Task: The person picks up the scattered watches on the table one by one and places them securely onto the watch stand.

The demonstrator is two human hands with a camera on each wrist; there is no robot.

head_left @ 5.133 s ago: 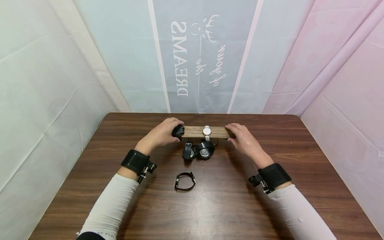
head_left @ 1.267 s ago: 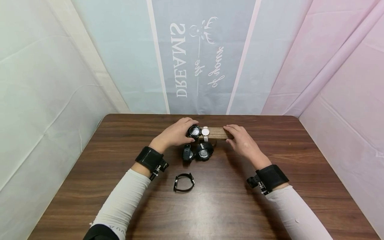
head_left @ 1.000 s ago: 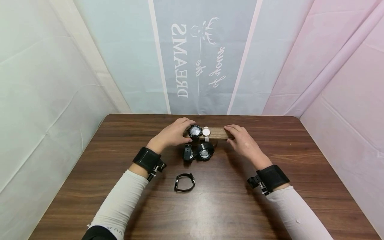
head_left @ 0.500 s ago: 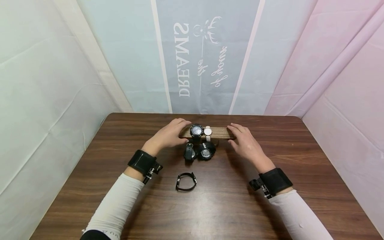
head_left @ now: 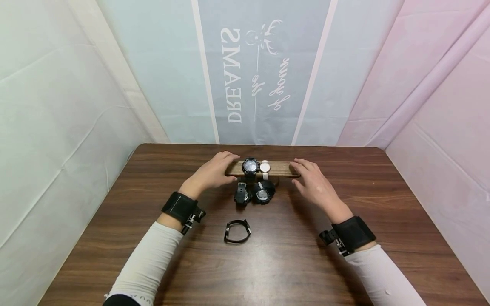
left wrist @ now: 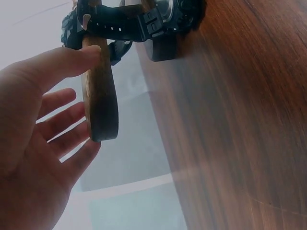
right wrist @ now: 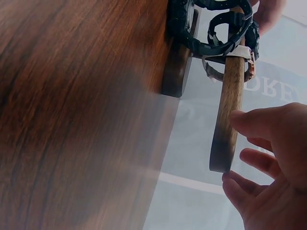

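A wooden display bar (head_left: 281, 169) stands raised over the back of the table. Around it hang a black watch (head_left: 250, 166) with a round dial and a small white watch (head_left: 265, 167), side by side. My left hand (head_left: 210, 173) is at the bar's left end; in the left wrist view its thumb overlaps the bar and its fingers are spread behind. My right hand (head_left: 315, 185) is at the right end, thumb at the near edge, fingers loose beyond. Below the bar on the near side are two more black watches, one left (head_left: 241, 194) and one right (head_left: 263, 193).
A black-strapped watch (head_left: 237, 231) lies looped on its side on the table (head_left: 275, 263), nearer to me. Dark wood of the stand's base (right wrist: 175, 72) shows under the bar in the right wrist view. A printed cloth (head_left: 260, 85) hangs behind the table's back edge.
The black watch slid right along the bar with my left hand, up beside the white watch. My left hand has since let go of it and drawn back to the left end.
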